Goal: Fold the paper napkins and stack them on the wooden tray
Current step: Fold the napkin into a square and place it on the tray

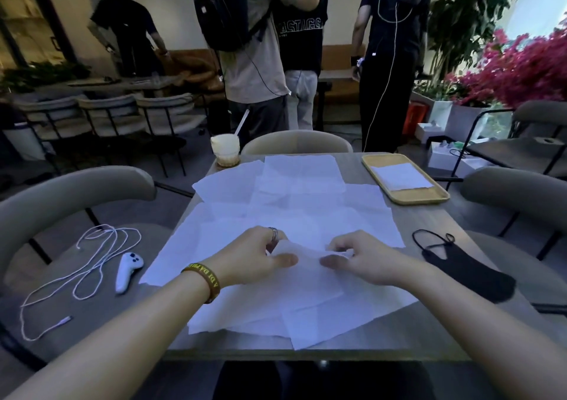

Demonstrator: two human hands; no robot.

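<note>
Several unfolded white paper napkins (294, 203) lie spread and overlapping over the middle of the table. My left hand (254, 254) and my right hand (359, 257) both pinch the far edge of the nearest napkin (306, 280), lifting it slightly off the pile. A wooden tray (429, 197) sits at the far right of the table. One folded white napkin (400, 176) lies flat in it.
A creamy drink with a straw (225, 149) stands at the far left corner of the table. A black face mask (469, 266) lies to the right. A white controller (127, 270) and white cable (89, 264) rest on the left chair. Several people stand beyond the table.
</note>
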